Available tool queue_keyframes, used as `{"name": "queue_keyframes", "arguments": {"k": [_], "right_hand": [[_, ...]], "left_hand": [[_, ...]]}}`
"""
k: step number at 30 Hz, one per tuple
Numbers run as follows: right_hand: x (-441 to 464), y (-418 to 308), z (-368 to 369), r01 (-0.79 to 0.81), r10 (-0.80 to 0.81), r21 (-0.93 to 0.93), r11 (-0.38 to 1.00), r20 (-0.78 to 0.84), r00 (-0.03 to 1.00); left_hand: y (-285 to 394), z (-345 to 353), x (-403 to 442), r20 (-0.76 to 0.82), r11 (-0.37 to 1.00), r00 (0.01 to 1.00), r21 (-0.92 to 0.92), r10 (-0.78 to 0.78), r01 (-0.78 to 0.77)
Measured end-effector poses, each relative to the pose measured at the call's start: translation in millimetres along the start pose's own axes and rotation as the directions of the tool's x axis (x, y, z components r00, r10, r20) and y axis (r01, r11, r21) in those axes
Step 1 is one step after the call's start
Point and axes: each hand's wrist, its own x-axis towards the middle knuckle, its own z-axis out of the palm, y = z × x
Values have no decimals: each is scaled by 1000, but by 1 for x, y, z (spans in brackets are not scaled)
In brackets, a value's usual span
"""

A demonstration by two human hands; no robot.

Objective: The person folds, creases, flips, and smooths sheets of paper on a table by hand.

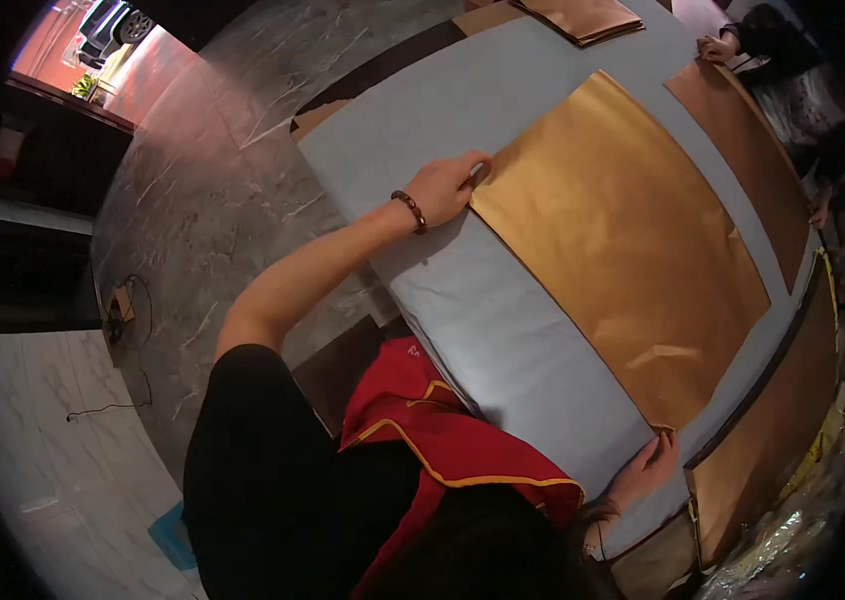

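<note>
A large gold sheet (633, 250), perhaps paper, lies across the grey-covered table (503, 310) with light creases. My left hand (446, 187), wearing a beaded bracelet (410, 211), pinches its near left corner between thumb and fingers. At the corner closest to my body, my right hand (646, 468) is closed on the edge, with fingertips and thumb together. The sheet's near edge runs straight between my two hands. A red apron (453, 430) with yellow trim hangs over my front.
Across the table, another person's hand (719, 47) holds a brown sheet (743, 160). Stacked brown sheets (588, 18) lie at the far edge. Brown board (768, 430) and clear plastic wrap (793, 535) stand at the right. A cable (113, 407) lies on the floor.
</note>
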Motion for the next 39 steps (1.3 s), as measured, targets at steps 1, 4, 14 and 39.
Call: {"name": "queue_keyframes", "arguments": {"k": [1,4,14,39], "right_hand": [[0,2,1,2,-2,0,1000,-1,1000],[-1,7,3,30,-30,39,999,-6,1000],[0,7,1,63,-63,-36,997,-3,998],[46,-109,49,302,-211,-147,942,443,872]], "left_hand": [[0,0,0,-2,1000,1000,-1,0,0],[0,1,-1,-4,999,999,-23,33,-33],[7,-3,1,35,999,999,-25,20,-19],[5,-5,5,35,998,998,28,-55,54]]}}
